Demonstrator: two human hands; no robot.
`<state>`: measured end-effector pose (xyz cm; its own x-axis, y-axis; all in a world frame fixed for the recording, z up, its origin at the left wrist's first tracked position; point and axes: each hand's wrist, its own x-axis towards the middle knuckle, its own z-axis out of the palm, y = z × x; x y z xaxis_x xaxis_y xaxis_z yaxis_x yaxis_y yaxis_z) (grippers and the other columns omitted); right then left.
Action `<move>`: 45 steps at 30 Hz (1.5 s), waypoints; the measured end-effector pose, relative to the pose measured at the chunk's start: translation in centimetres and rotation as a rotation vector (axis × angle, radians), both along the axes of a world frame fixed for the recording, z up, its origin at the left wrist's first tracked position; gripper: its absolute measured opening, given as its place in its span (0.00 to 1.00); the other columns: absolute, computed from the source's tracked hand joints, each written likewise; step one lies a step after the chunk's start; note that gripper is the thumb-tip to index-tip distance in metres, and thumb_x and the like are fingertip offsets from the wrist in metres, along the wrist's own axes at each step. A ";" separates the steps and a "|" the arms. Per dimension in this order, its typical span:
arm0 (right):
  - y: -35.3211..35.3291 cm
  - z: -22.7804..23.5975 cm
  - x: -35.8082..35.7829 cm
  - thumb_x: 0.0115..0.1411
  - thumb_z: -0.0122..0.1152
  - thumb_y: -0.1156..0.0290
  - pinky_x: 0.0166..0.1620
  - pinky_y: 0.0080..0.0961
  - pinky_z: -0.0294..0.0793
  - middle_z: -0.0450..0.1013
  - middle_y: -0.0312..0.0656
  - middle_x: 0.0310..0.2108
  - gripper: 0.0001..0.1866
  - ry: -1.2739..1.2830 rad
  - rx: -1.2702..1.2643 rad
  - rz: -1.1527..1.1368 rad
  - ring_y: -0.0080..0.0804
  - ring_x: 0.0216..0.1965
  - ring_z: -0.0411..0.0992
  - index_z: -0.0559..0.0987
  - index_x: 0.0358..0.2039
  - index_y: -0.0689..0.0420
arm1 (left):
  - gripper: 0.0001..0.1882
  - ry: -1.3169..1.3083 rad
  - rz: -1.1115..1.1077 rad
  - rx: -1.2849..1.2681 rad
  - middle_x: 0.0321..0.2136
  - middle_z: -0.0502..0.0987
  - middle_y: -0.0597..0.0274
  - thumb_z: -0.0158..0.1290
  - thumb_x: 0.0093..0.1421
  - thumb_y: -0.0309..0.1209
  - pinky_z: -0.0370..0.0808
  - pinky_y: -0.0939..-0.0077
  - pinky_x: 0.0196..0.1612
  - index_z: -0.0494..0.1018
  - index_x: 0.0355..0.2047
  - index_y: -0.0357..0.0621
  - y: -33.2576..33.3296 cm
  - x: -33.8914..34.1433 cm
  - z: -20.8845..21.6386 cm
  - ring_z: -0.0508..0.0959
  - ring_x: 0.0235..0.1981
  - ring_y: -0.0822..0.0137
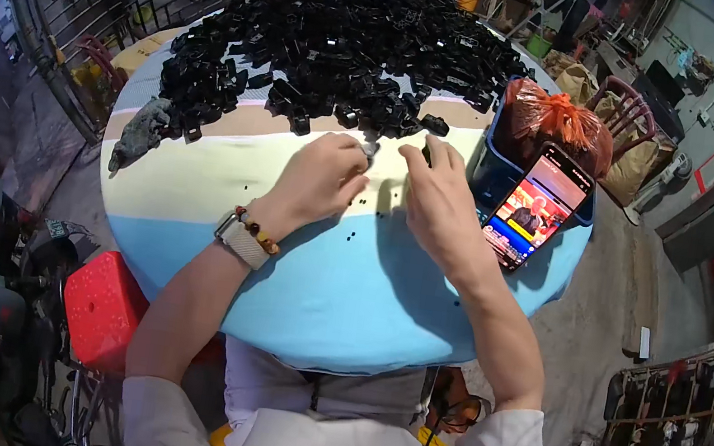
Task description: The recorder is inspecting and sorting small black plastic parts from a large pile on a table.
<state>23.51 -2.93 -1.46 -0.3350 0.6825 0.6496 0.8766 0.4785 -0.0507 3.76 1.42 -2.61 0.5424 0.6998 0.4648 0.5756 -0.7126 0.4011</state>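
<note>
My left hand [324, 177], with a watch [243, 239] and a beaded bracelet [260, 232] at its wrist, is closed with fingertips together. A small pale grey thing [370, 148] shows at its fingertips, too small to name. To its right, my right hand [444, 201] is curled, with thumb and forefinger around something small and dark, mostly hidden. Just beyond both hands spreads a large heap of small black plastic parts [355, 40]. One black part [434, 124] lies at the heap's near edge, close to my right fingers. Several tiny black bits [360, 202] dot the cloth between my hands.
A striped cloth [309, 307] covers the round table. At its right stand a blue bin [497, 165] with a red plastic bag [558, 124] and a lit phone [537, 207]. A grey rag-like bundle [143, 135] lies at the left edge. A red stool [100, 310] stands left below.
</note>
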 end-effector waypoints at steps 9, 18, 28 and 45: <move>1.0 -0.5 -0.4 0.54 0.52 0.76 0.42 0.42 0.73 0.70 0.54 0.33 0.05 -0.032 -0.340 -0.064 0.55 0.37 0.70 0.72 0.31 0.64 | 0.12 -0.773 0.064 -0.453 0.32 0.79 0.56 0.50 0.63 0.24 0.75 0.80 0.33 0.67 0.47 0.36 -1.7 -1.6 0.0 0.77 0.30 0.74; 1.7 -0.9 0.6 0.53 0.54 0.82 0.42 0.41 0.70 0.70 0.51 0.35 0.08 -0.137 -0.267 -0.084 0.52 0.38 0.70 0.73 0.36 0.63 | 0.15 -1.004 -0.128 -0.686 0.39 0.77 0.63 0.50 0.66 0.27 0.77 0.81 0.37 0.70 0.52 0.37 -2.7 -2.9 1.4 0.76 0.37 0.75; -0.6 3.0 -1.4 0.50 0.63 0.86 0.37 0.28 0.74 0.74 0.43 0.33 0.23 0.476 -0.201 0.497 0.34 0.34 0.74 0.79 0.48 0.56 | 0.15 -1.029 -0.214 -0.793 0.40 0.79 0.59 0.50 0.66 0.27 0.81 0.75 0.41 0.71 0.52 0.37 -2.3 -3.1 1.2 0.80 0.39 0.70; -0.2 2.0 -1.6 0.50 0.66 0.85 0.41 0.26 0.81 0.78 0.46 0.36 0.20 0.499 -0.190 0.498 0.35 0.38 0.79 0.78 0.45 0.63 | 0.15 -0.686 -0.200 -0.668 0.29 0.78 0.60 0.54 0.63 0.33 0.76 0.80 0.31 0.75 0.43 0.33 -4.3 -2.1 2.2 0.78 0.27 0.73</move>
